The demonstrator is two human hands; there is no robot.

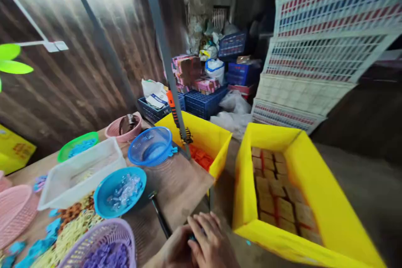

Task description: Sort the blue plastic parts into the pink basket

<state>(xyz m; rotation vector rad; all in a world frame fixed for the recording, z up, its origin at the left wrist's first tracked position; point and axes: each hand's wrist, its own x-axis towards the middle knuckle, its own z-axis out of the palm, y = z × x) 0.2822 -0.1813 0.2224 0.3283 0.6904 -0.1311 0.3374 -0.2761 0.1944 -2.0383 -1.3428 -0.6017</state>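
Both of my hands meet at the table's front right corner, low in the view. My left hand (176, 246) is cupped, its fingers curled and partly hidden behind the other hand. My right hand (211, 238) lies over it with the fingers bent. A small dark and teal piece (192, 238) shows between them; too little is visible to name it. Just left of my hands, a black-handled tool (161, 217) with a small metal head lies on the table (176, 180). A blue bowl of clear pieces (141, 176) and a purple basket (130, 234) of purple pieces stand farther left.
A white tray (50, 201), a blue sieve basket (150, 159) and pink baskets (19, 213) crowd the table, with loose yellow, brown and blue pieces. A metal post (163, 46) rises at its edge. Yellow bins (339, 201) stand right, before stacked crates (314, 56).
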